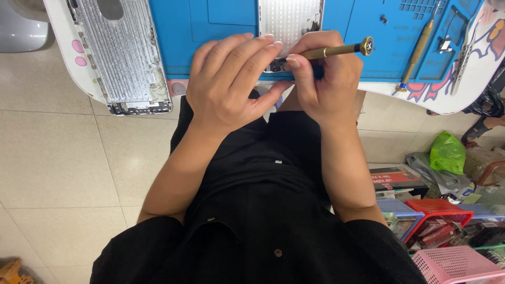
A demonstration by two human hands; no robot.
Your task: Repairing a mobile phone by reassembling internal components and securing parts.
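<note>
**A:** Phone back housing point(288, 23), silver, flat on the blue mat point(210, 31) at the near edge of the table point(463, 100), right under both hands. Why so close to the edge?

**B:** Probably to keep wrists braced and the work right below the eyes. Left hand point(231, 84) draped over the housing's near end, fingers together and pressing down, likely to stop any sliding; nothing gripped as such. Right hand point(329, 79) pinched shut on a brass screwdriver point(336, 51), tip down at the housing's bottom corner, cap pointing right.

**A:** And the other shell?

**B:** Second housing point(118, 52) parked far left, inside face up, half off the mat, well apart from the work. Spare brass tool point(418, 50) lying off to the right on the mat, within reach. Baskets point(447, 263) down on the floor at right.
</note>
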